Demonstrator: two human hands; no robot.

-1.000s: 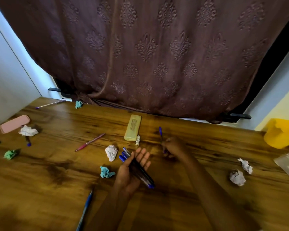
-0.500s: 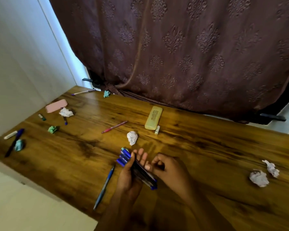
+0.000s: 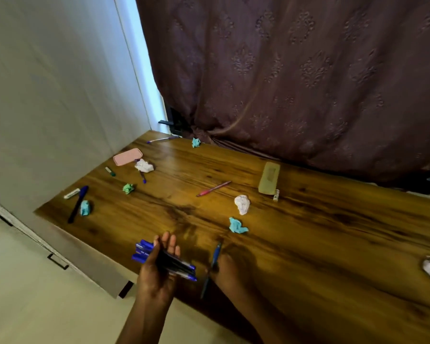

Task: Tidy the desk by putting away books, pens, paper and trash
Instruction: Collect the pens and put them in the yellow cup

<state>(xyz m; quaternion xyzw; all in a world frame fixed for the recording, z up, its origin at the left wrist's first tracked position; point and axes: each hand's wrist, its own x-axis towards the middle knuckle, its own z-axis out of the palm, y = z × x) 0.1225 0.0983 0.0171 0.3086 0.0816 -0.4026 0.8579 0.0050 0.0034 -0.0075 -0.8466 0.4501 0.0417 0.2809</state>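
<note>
Right along the wooden desk's (image 3: 308, 256) near edge, which runs diagonally across the view, both hands are at work. The floor drops away beyond the edge to the left, and a wall closes the desk's left end. Bare wood lies open between the hands and the teal paper wad (image 3: 237, 225) and white paper ball (image 3: 242, 204) farther in. The left hand (image 3: 157, 274) hovers over the edge, palm up, fingers curled round a bundle of blue pens (image 3: 166, 261) that lies across the palm from far left to near right. Just beside it, the right hand (image 3: 226, 269) sits on the desk with fingers closed on a single blue pen (image 3: 216, 255); blur hides the exact grip. That pen's long axis crosses the edge, one end overhanging toward the person and the other pointing in toward the curtain (image 3: 308, 83).
</note>
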